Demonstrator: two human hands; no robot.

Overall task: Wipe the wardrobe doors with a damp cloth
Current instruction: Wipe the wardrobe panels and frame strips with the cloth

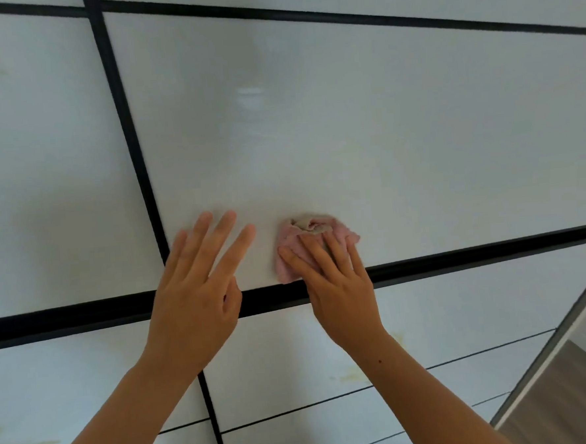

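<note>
You had two hands and one cloth on the white wardrobe door. Your left hand lay flat, fingers spread, holding nothing. Your right hand pressed the cloth with straight fingers just above a black crossbar. The cloth was pink, crumpled, greyish on top.

I am pressing a crumpled pink cloth against the glossy white wardrobe door panel with my right hand. My fingers are lying straight over it, just above the horizontal black frame strip. My left hand is resting just beside the cloth on the same panel, fingers straight and spread, the little finger lying near the vertical black strip. Yellowish stains are showing on the lower panel, and wood flooring is showing at the lower right.
</note>
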